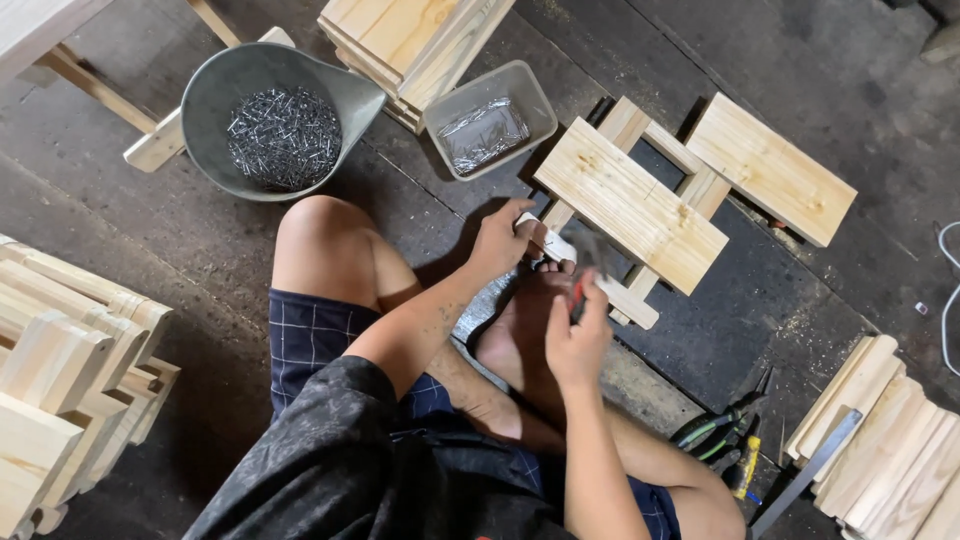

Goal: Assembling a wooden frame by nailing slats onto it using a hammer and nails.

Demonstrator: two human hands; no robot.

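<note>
I see my left hand pinching a small nail, too thin to see well, against the end of a pale wooden slat, and my right hand is closed around the red handle of a hammer whose blurred head is just above that slat. The slat belongs to a wooden frame lying on the dark floor before my folded legs. A grey metal basin of nails and a clear plastic tub stand near my left knee.
</note>
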